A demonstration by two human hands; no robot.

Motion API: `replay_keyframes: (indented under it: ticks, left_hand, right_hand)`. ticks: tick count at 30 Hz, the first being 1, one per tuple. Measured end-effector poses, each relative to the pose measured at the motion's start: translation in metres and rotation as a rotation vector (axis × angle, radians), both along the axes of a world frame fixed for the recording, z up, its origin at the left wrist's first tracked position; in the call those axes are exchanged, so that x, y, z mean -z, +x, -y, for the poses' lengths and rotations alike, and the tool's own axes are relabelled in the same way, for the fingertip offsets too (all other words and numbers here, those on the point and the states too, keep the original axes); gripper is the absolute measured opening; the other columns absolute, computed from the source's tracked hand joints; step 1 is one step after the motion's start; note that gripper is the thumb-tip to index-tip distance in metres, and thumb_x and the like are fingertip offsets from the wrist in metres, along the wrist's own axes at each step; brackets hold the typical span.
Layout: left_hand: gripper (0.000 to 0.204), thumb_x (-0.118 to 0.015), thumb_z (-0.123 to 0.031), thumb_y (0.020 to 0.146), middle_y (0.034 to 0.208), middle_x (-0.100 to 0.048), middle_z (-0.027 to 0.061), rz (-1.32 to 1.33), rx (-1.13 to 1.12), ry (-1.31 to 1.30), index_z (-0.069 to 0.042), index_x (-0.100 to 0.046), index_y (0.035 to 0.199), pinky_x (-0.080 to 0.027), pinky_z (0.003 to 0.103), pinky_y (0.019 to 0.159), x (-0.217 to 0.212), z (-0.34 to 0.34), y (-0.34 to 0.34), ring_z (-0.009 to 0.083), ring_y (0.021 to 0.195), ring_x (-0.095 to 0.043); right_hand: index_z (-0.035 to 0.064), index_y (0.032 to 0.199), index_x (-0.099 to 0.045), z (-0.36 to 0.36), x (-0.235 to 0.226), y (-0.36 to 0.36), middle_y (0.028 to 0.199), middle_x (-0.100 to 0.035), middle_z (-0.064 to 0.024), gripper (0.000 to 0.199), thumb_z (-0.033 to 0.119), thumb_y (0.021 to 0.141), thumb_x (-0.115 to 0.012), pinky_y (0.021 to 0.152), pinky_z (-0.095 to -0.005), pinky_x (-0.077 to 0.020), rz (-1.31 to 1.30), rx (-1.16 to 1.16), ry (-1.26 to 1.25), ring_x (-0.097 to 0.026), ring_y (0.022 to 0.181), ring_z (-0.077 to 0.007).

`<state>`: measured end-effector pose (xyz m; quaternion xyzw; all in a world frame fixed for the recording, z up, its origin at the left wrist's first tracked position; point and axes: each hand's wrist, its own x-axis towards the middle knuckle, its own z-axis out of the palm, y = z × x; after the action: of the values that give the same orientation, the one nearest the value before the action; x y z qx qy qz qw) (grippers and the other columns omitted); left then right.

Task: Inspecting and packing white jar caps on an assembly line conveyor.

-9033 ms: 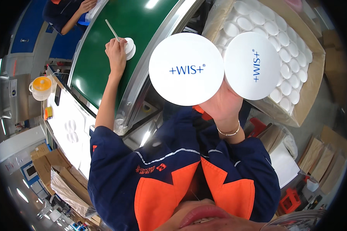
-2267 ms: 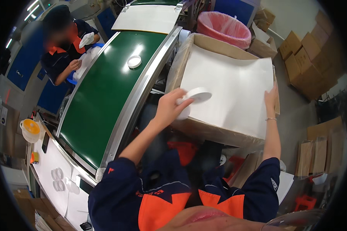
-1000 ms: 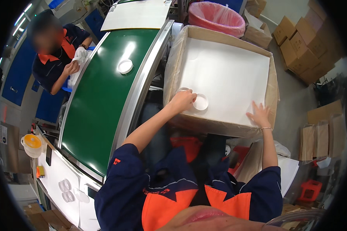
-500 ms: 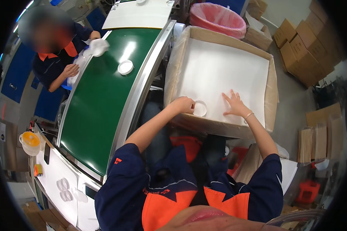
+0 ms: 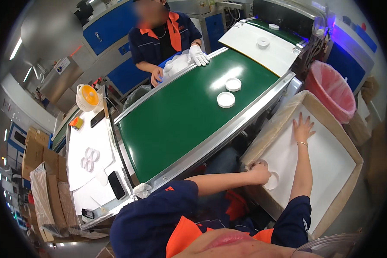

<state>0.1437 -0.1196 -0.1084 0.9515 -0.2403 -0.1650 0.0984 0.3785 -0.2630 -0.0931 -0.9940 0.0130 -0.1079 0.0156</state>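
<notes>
My left hand is closed at the near left corner of a large carton. A pale round rim shows at its fingers, apparently a round white lid mostly hidden by them. Just right of the hand, a second white lid lies on the white sheet that covers the carton's inside. My right hand is farther back on that sheet, palm down with its fingers spread, holding nothing.
A green conveyor belt carries two white lids. Across it stands a co-worker, with a white-gloved hand on the belt's edge beside white bagged things. A pink-lined bin is behind the carton. The left table holds several clear rings and phones.
The view has swung left. My right hand has slid toward the carton's far side; my left hand remains beside the lid. Two lids now show on the belt, where one showed before.
</notes>
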Motion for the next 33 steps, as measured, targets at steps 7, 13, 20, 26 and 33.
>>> replay_keyframes:
  ticks: [7, 13, 20, 26, 33]
  left_hand:
    - [0.042, -0.060, -0.046, 0.082, 0.121, -0.046, 0.0328, 0.010, -0.116, 0.178, -0.011, -0.071, 0.102, -0.046, 0.061, 0.079, -0.019, 0.007, -0.004, 0.0447, 0.106, -0.053]
    - [0.040, -0.056, -0.041, 0.086, 0.127, -0.039, 0.0419, -0.073, -0.023, 0.145, -0.008, -0.068, 0.107, -0.045, 0.067, 0.075, -0.030, -0.001, 0.001, 0.0506, 0.118, -0.044]
    - [0.035, -0.058, -0.037, 0.084, 0.114, -0.059, 0.0269, 0.042, 0.083, 0.313, -0.012, -0.070, 0.107, -0.037, 0.072, 0.080, -0.016, 0.005, -0.001, 0.0478, 0.117, -0.046]
    - [0.041, -0.056, -0.029, 0.090, 0.115, -0.061, 0.0162, -0.164, 0.248, -0.175, -0.010, -0.057, 0.125, -0.036, 0.059, 0.096, -0.091, -0.038, -0.002, 0.0314, 0.117, -0.052]
    - [0.046, -0.054, -0.002, 0.081, 0.130, -0.052, 0.0183, 0.543, -0.125, -0.365, -0.003, -0.051, 0.127, -0.039, 0.041, 0.103, -0.122, -0.195, 0.086, 0.0323, 0.120, -0.049]
  right_hand:
    - [0.0313, 0.143, -0.035, 0.092, 0.039, 0.009, 0.149, -0.034, -0.0044, 0.055, 0.047, 0.093, -0.048, 0.100, -0.0660, -0.0283, 0.325, -0.001, -0.211, -0.031, 0.136, -0.0340]
    - [0.0289, 0.143, -0.035, 0.228, 0.040, -0.068, 0.148, -0.036, -0.0046, 0.049, 0.044, 0.097, -0.042, 0.100, -0.0628, -0.0315, 0.295, 0.307, -0.214, -0.033, 0.135, -0.0305]
    - [0.0221, 0.144, -0.036, 0.291, 0.060, -0.173, 0.147, -0.036, -0.0119, 0.048, 0.038, 0.099, -0.039, 0.107, -0.0511, -0.0280, 0.334, 0.331, -0.232, -0.036, 0.132, -0.0324]
    - [0.0199, 0.142, -0.039, 0.305, 0.065, -0.182, 0.144, -0.040, -0.0127, 0.047, 0.030, 0.097, -0.042, 0.104, -0.0501, -0.0317, 0.345, 0.352, -0.235, -0.042, 0.128, -0.0335]
    - [0.0191, 0.140, -0.043, 0.282, 0.048, -0.173, 0.142, -0.043, -0.0118, 0.046, 0.029, 0.095, -0.045, 0.102, -0.0512, -0.0329, 0.335, 0.402, -0.249, -0.041, 0.129, -0.0302]
